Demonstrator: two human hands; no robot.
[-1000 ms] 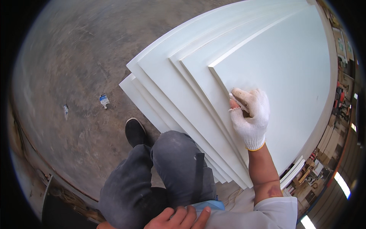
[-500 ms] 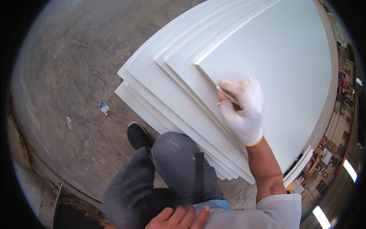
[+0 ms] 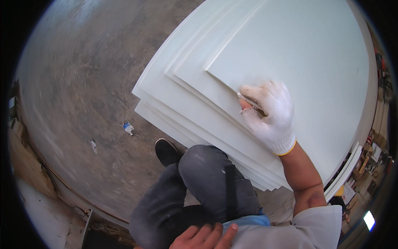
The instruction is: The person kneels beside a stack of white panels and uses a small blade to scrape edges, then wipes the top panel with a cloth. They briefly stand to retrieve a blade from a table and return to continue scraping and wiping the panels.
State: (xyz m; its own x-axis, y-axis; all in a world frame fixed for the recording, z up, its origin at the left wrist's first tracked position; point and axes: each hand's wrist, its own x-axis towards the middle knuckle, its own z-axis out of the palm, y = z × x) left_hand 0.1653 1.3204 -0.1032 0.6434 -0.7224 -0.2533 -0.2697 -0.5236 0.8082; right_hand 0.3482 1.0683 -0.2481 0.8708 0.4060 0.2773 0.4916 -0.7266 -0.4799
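My right hand (image 3: 271, 116), in a white knit glove with the thumb tip bare, is closed around a thin, pale-edged folded piece (image 3: 250, 101). Whether that is sandpaper, I cannot tell. The hand rests at the near left edge of the top board (image 3: 306, 54), a large pale panel. Under it several similar boards (image 3: 199, 99) lie fanned out, their corners stepped to the left. My left hand (image 3: 203, 237), bare, lies at the lower edge by my lap, fingers stretched out, holding nothing.
My bent knees (image 3: 203, 174) and a dark shoe (image 3: 167, 152) are beside the stack's near edge. Scraps of litter (image 3: 128, 128) lie on the concrete floor (image 3: 83, 91). White strips (image 3: 344, 174) and cluttered goods stand at the right; a dark open box (image 3: 97, 232) is at lower left.
My view has shifted, so the boards and my legs sit differently in the picture. My right hand has slid slightly along the top board's edge, away from its left corner. My left hand stays by my lap.
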